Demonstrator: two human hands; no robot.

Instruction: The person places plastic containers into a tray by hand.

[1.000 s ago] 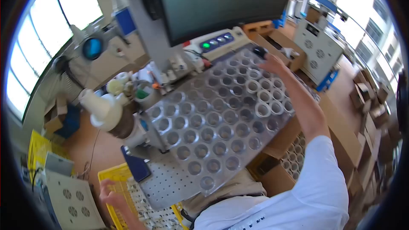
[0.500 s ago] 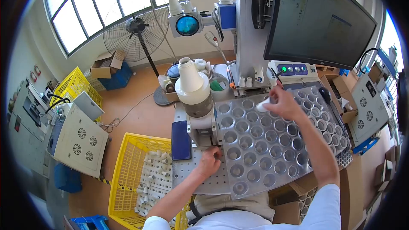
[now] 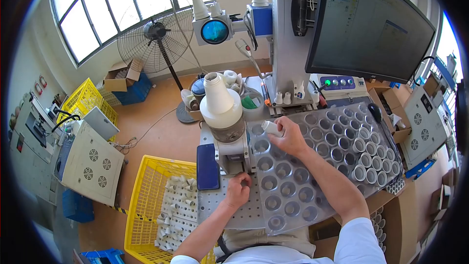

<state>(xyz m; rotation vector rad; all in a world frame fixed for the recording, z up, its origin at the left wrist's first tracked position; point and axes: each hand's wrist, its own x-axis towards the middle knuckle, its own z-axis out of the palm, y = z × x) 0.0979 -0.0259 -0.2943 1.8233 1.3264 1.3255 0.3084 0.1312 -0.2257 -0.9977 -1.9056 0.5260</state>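
Observation:
My right hand grips a small white tapered plastic part, holding it tilted over the far left of the clear pocketed tray. Just left of it stands a white cone-shaped piece on a grey cylindrical fixture. My left hand rests on the perforated metal plate in front of that fixture. Its fingers are curled in, and whatever they may hold is hidden. White cup-like parts fill the right side of the tray.
A dark blue flat case lies left of the fixture. Below it, a yellow basket holds many small white parts. A monitor overhangs the back right. The laser head's lens hangs behind the cone. A black mouse sits by the tray.
My right hand has moved left across the tray toward the fixture, carrying the white tapered part. My left hand stays near the fixture's base. The view has shifted slightly.

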